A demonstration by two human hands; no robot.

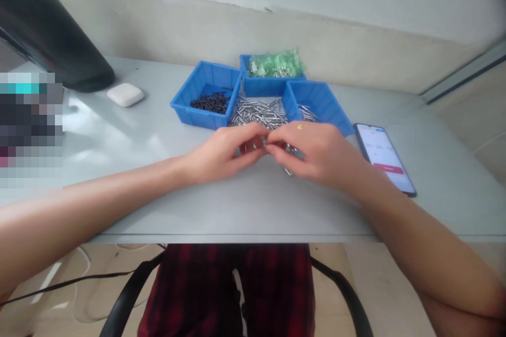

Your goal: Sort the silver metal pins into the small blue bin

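My left hand point(233, 150) and my right hand point(312, 150) meet fingertip to fingertip above the table, thumbs and forefingers pinched together. Whatever sits between the fingertips is too small to make out. Just behind and partly under the hands lies a loose pile of thin silver metal pins point(259, 112), some of it hidden by my fingers. A few stray pins point(288, 171) poke out below my right hand. Dark screw-like pieces point(211, 102) fill part of the left blue bin point(182, 108). The right blue bin point(330, 102) holds more silver pins point(307, 112).
At the back, a blue bin point(272, 86) contains green plastic packets point(282, 63). A phone point(385, 160) with a lit screen lies beside my right forearm. A white rounded case point(125, 94) and a dark cylinder point(59, 26) stand on the left. The table's front edge point(237, 238) is close to me.
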